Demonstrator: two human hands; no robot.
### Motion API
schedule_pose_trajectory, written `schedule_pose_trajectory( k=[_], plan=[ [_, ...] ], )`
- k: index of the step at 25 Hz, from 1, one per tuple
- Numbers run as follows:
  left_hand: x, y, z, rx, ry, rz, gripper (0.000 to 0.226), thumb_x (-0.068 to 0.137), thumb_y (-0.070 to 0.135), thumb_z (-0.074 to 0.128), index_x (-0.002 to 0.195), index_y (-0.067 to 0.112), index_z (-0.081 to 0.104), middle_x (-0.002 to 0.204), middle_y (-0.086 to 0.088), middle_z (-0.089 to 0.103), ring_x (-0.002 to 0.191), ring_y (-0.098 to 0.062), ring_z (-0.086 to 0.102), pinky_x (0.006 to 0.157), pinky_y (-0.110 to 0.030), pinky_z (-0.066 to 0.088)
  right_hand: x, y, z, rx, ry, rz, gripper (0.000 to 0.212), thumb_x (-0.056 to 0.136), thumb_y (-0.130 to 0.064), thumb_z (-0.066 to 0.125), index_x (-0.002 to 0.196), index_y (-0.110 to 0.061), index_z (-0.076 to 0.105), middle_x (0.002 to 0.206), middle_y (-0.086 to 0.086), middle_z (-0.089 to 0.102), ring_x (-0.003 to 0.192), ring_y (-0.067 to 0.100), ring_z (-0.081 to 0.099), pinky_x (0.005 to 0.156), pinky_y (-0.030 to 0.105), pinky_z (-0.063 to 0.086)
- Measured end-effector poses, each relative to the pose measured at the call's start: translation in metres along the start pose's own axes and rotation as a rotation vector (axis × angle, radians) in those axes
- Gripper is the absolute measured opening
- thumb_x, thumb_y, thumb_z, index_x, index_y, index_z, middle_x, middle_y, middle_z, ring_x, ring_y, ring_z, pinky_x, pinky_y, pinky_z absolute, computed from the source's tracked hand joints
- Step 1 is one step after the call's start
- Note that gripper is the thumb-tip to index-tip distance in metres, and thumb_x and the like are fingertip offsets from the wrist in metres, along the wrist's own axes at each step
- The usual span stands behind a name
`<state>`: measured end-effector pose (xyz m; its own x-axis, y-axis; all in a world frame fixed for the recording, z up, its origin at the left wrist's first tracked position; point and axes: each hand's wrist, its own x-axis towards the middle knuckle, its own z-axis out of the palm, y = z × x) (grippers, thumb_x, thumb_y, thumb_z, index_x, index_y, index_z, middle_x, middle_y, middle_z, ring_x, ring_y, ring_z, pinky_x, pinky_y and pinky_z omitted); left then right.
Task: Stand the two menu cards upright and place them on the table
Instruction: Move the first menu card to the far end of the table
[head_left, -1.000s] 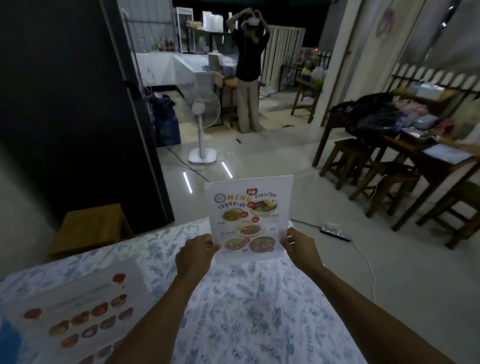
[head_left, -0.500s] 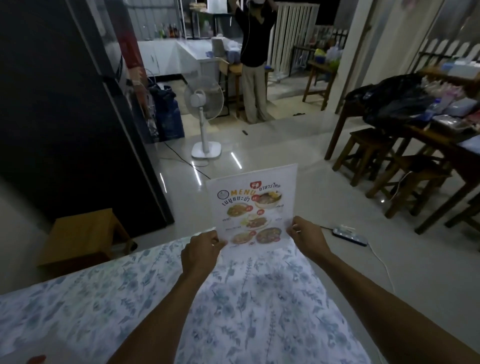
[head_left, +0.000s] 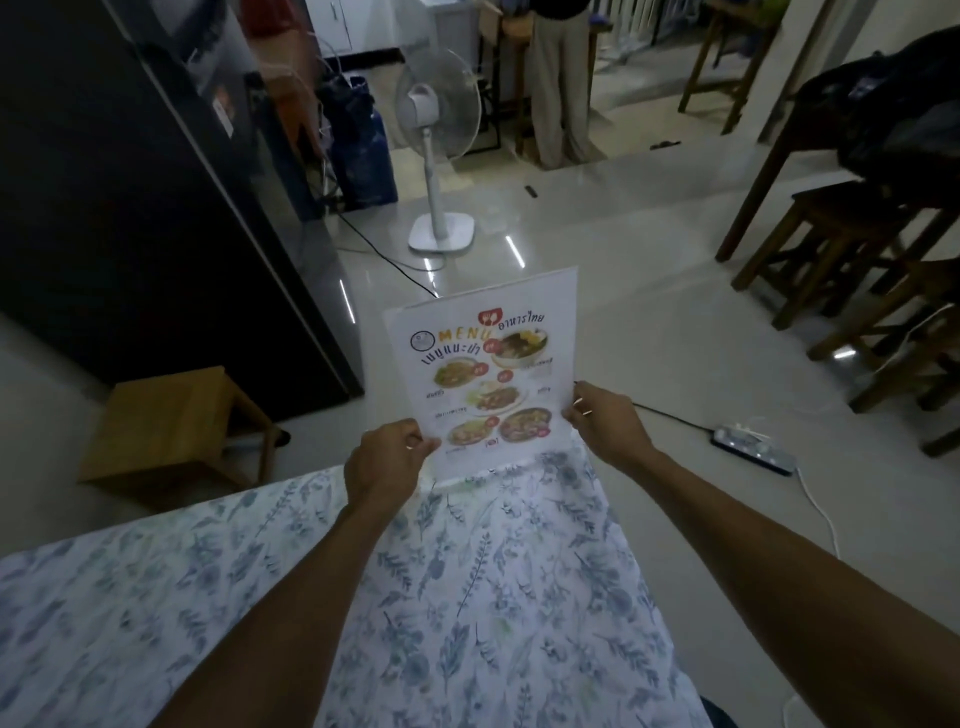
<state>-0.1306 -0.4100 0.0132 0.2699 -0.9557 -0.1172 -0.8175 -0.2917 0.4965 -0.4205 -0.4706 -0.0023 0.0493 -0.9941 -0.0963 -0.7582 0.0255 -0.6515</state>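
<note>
A white menu card (head_left: 485, 374) printed with food photos stands upright at the far corner of the table (head_left: 260, 597), which wears a blue floral cloth. My left hand (head_left: 387, 462) grips the card's lower left edge. My right hand (head_left: 605, 421) pinches its lower right edge. The card's bottom edge meets the cloth. The second menu card is out of view.
A low wooden stool (head_left: 176, 426) sits left of the table corner beside a black cabinet (head_left: 130, 208). A white standing fan (head_left: 436, 135) and its cord are ahead on the floor. A power strip (head_left: 753, 449) lies right. Dark wooden stools (head_left: 852, 249) and a standing person (head_left: 561, 78) are beyond.
The view has tilted down and moved closer, so the second menu card at the lower left has left the frame. Both hands keep their hold on the upright card.
</note>
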Motion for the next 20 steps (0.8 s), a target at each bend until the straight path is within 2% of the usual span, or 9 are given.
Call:
schedule_pose_trajectory(
  k=[2,6,9,11,13,15,17,20],
  plan=[
    [0.006,0.001,0.01,0.008,-0.021,-0.014,0.031,0.084,0.056,0.065,0.084,0.025,0.069,0.081,0.009,0.074,0.067,-0.014,0.072,0.066,-0.04,0.061,0.004,0.01,0.006,-0.008,-0.012,0.0,0.013,0.093,-0.024,0.06,0.101,-0.015,0.065,0.098,0.005,0.074,0.078,0.02,0.067,0.062,0.026,0.05],
    [0.003,-0.001,0.023,0.011,0.017,-0.029,0.032,0.089,0.052,0.062,0.077,0.022,0.06,0.081,0.008,0.072,0.061,-0.014,0.07,0.061,-0.041,0.061,-0.003,0.02,0.018,0.004,0.027,-0.036,0.018,0.095,-0.026,0.058,0.103,-0.011,0.062,0.096,0.004,0.072,0.081,0.023,0.067,0.068,0.033,0.054],
    [0.0,0.0,0.025,0.009,0.033,-0.028,0.031,0.091,0.05,0.061,0.079,0.022,0.058,0.082,0.007,0.072,0.06,-0.014,0.07,0.059,-0.042,0.06,-0.004,0.018,0.018,-0.007,0.041,-0.034,0.015,0.095,-0.022,0.057,0.1,-0.009,0.064,0.089,-0.001,0.065,0.077,0.019,0.062,0.065,0.029,0.047],
    [-0.002,0.004,0.024,-0.006,0.024,-0.031,0.03,0.092,0.049,0.061,0.079,0.022,0.056,0.083,0.005,0.071,0.064,-0.016,0.07,0.062,-0.042,0.06,-0.003,0.02,0.019,-0.049,0.026,-0.023,0.015,0.095,-0.018,0.054,0.09,-0.006,0.062,0.087,0.003,0.067,0.078,0.024,0.064,0.061,0.031,0.044],
    [-0.006,0.009,0.019,0.022,-0.003,-0.026,0.025,0.093,0.046,0.061,0.085,0.022,0.057,0.091,0.004,0.072,0.075,-0.02,0.071,0.068,-0.038,0.058,-0.005,0.021,0.022,-0.09,0.0,0.002,0.018,0.094,-0.019,0.054,0.085,-0.004,0.06,0.089,0.009,0.07,0.084,0.03,0.066,0.062,0.032,0.044],
    [-0.01,0.011,0.015,0.053,-0.023,-0.019,0.026,0.094,0.046,0.061,0.102,0.021,0.06,0.105,0.003,0.072,0.091,-0.024,0.07,0.072,-0.034,0.053,-0.009,0.016,0.021,-0.086,-0.018,0.036,0.019,0.094,-0.022,0.058,0.1,-0.007,0.067,0.102,0.009,0.073,0.095,0.029,0.067,0.071,0.031,0.047],
    [-0.014,0.014,0.008,0.058,-0.019,-0.025,0.037,0.094,0.047,0.061,0.12,0.021,0.058,0.115,0.003,0.071,0.101,-0.025,0.068,0.079,-0.036,0.053,-0.015,0.007,0.016,-0.09,-0.025,0.068,0.032,0.093,-0.025,0.062,0.118,-0.007,0.065,0.116,0.01,0.071,0.105,0.027,0.065,0.083,0.032,0.049],
    [-0.027,0.02,-0.005,0.049,0.005,-0.023,0.042,0.093,0.048,0.061,0.126,0.021,0.056,0.119,0.002,0.071,0.104,-0.024,0.068,0.083,-0.036,0.053,-0.029,-0.003,0.007,-0.097,-0.008,0.085,0.04,0.092,-0.025,0.065,0.126,-0.004,0.06,0.122,0.011,0.069,0.111,0.027,0.063,0.089,0.032,0.048]
  ],
)
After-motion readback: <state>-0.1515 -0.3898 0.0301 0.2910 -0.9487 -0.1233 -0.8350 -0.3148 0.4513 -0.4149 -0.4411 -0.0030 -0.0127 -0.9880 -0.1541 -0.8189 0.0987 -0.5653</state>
